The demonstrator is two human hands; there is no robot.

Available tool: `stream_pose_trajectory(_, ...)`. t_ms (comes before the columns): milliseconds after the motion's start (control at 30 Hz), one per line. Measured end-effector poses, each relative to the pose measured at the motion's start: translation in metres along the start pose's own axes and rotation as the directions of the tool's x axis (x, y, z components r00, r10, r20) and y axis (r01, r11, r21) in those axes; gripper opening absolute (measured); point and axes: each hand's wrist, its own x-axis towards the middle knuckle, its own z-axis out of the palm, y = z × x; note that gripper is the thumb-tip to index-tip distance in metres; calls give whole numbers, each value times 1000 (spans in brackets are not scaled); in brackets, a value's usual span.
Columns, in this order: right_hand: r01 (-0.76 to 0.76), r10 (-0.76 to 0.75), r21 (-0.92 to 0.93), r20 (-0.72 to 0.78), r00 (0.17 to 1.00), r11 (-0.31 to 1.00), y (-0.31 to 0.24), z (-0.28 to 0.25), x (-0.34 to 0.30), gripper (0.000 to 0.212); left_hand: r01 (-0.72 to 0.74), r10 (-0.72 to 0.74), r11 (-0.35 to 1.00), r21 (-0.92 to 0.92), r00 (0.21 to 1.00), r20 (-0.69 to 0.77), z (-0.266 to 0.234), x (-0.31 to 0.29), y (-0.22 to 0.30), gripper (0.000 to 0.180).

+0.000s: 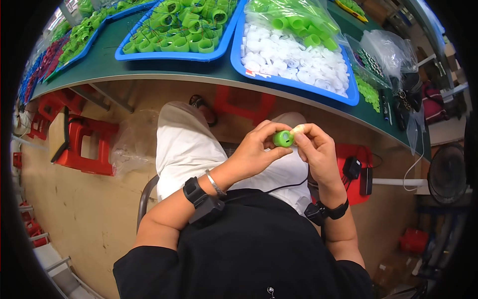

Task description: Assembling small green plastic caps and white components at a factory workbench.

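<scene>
Above my lap, my left hand grips a short green plastic cylinder between thumb and fingers. Its end facing me has a pale disc with a small dark slot. My right hand is closed in a pinch right at the cylinder's right side. A pale covering seems to wrap the tip of its index finger. Whatever small piece lies between these fingertips, if any, is too hidden to name. Beyond my hands, on the table, a blue tray bears white plastic parts and a bag of green cylinders.
Another blue tray of green cylinders with dark wires stands on the green table. Small green pieces and clear bags lie to the right. Red stools stand at left; a black fan is at far right.
</scene>
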Motion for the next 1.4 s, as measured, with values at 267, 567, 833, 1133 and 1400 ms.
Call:
stream_pose_trajectory(267, 11, -8, -78, 40, 999, 997, -6, -2, -2, 12, -37, 43, 989, 140, 998, -37, 3, -2, 6, 39)
stream_pose_trajectory(567, -213, 239, -156, 169, 956, 964, -16, -20, 10, 16, -115, 112, 971, 208, 993, 26, 5, -6, 1, 43)
stream_pose_trajectory(833, -333, 321, 58, 157, 934, 941, 0, -19, 12, 19, -56, 48, 983, 177, 997, 53, 4, -6, -5, 41)
stream_pose_trajectory(1133, -181, 175, 41, 126, 976, 983, 3, -19, 10, 14, 6, -16, 994, 111, 996, 89, 2, -5, 4, 41)
stream_pose_trajectory(1400, 281, -192, -447, 234, 953, 849, -7, -22, 9, 14, -29, 19, 998, 64, 988, 151, 1, -5, -2, 37)
